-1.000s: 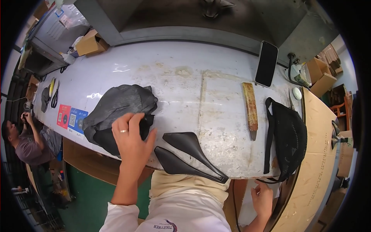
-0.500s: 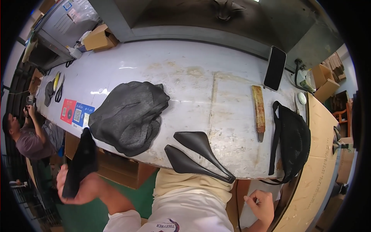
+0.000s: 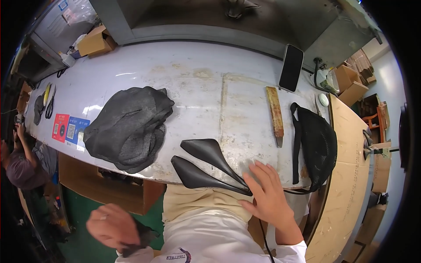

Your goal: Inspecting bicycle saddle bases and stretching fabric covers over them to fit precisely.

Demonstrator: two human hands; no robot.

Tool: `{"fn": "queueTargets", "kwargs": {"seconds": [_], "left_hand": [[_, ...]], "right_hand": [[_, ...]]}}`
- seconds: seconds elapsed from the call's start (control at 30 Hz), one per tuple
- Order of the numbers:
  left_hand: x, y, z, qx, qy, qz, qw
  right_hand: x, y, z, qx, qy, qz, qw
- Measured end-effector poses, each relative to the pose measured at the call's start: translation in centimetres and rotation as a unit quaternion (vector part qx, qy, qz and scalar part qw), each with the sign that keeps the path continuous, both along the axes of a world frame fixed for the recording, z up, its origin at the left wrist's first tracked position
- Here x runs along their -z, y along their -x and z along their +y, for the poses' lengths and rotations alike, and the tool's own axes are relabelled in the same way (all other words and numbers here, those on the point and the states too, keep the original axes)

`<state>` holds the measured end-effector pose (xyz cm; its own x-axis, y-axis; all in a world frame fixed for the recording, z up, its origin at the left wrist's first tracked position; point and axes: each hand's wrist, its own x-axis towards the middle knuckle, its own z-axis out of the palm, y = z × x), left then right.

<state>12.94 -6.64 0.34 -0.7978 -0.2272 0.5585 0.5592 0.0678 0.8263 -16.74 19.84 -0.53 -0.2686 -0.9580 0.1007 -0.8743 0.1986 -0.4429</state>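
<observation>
A black bicycle saddle [image 3: 204, 152], split down its middle, lies at the table's near edge with its narrow nose toward the right. My right hand [image 3: 268, 195] is open beside that nose, its fingers spread and the thumb next to the tip; whether they touch I cannot tell. My left hand [image 3: 113, 225], with a ring on one finger, is low at the left, off the table, curled and slightly blurred. It holds a piece of black cloth [image 3: 146, 232] that shows beside the wrist, partly hidden. A crumpled heap of dark grey fabric [image 3: 129, 127] sits left of the saddle.
A rusty chisel-like tool [image 3: 274, 111], a phone [image 3: 291, 68] and a black mesh bag [image 3: 316, 149] are on the table [image 3: 193, 96] to the right. Scissors [image 3: 50, 103] lie far left. Under the table is an open cardboard box [image 3: 103, 190]. Another person [image 3: 24, 164] is at the left.
My right hand has come up from below the table edge to the saddle's nose and opened. My left hand has swung down and rightward with the black cloth. The whole view has shifted slightly.
</observation>
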Motion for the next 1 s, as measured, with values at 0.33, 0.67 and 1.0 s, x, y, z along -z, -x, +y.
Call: {"fn": "queueTargets", "kwargs": {"seconds": [0.33,0.67,1.0], "left_hand": [[4.2,10.5,6.6,0.344,-0.072,-0.138,0.926],[4.6,15.2,10.2,0.341,-0.118,-0.129,0.924],[3.2,14.8,11.5,0.203,-0.017,-0.096,0.974]], "right_hand": [[-0.6,-1.4,1.4,-0.043,0.178,-0.277,0.943],[-1.6,-3.8,1.3,-0.178,0.256,-0.311,0.898],[-1.2,-1.8,1.8,-0.191,0.314,-0.333,0.868]]}}
